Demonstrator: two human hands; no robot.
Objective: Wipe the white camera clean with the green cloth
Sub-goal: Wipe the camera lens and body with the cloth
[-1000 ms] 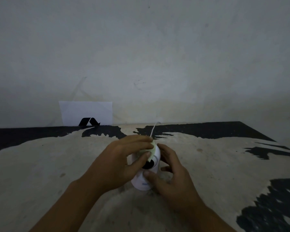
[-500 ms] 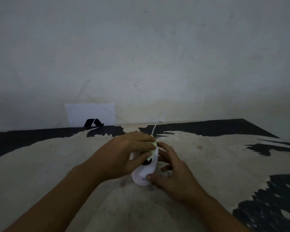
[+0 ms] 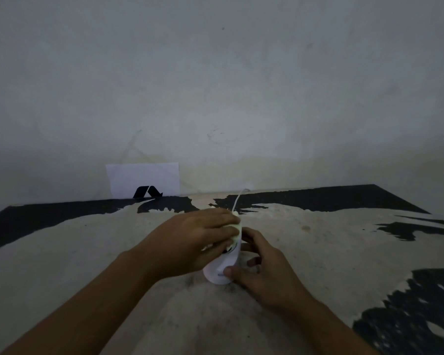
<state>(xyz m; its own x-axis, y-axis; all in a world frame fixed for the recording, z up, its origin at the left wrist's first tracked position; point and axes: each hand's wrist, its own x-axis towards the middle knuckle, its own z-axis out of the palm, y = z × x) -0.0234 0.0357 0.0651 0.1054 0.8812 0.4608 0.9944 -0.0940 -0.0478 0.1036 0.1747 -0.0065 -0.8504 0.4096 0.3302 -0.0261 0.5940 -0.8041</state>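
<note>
A small white camera [image 3: 219, 270] stands upright on the worn table [image 3: 62, 252], near the middle. My left hand [image 3: 190, 242] covers its upper part and presses a pale green cloth [image 3: 235, 230] against the head; only a strip of cloth shows by my fingers. My right hand [image 3: 264, 272] grips the camera's base from the right, thumb on the front. A thin white cable [image 3: 237, 201] rises from behind the camera toward the wall. Most of the camera's dark lens is hidden by my left fingers.
A white card with a black mark [image 3: 144, 183] leans against the wall at the table's back left. The tabletop is beige with black peeled patches [image 3: 408, 319] at the right and along the back edge. A bare grey wall stands behind.
My left hand has slid the cloth rightward over the camera's head, now hiding more of the lens. My right hand keeps its hold on the base.
</note>
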